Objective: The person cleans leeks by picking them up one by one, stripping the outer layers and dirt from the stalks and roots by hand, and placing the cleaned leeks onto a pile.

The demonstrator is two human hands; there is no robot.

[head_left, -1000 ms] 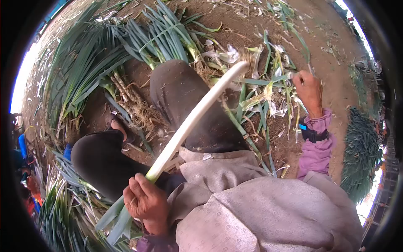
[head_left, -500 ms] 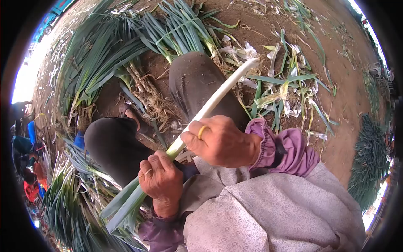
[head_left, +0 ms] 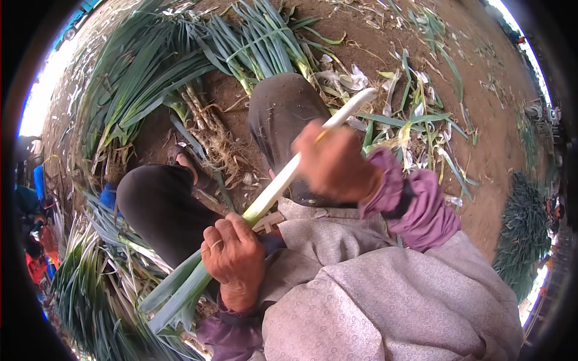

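Observation:
A long leek [head_left: 273, 191] with a white stalk and green leaves lies diagonally over my lap. My left hand [head_left: 233, 256] is closed round it where white turns to green, and the leaves stick out below the fist. Further up the stalk, my right hand [head_left: 337, 161] is wrapped round the white part; it is blurred by motion. The white tip shows beyond that hand, with no roots visible on it. Peeled skins and cut leaves [head_left: 409, 135] lie on the soil to the right of the tip.
Bundled leeks [head_left: 256, 45] lie ahead, and a large leafy pile [head_left: 132, 78] is at the upper left. More leeks [head_left: 90, 295] are at the lower left, another green heap [head_left: 525, 222] at the far right. People [head_left: 39, 253] show at the left edge.
My right hand came from the debris at the right, closed on the stalk near my left hand, then moved up toward the white tip. My left hand has kept its hold.

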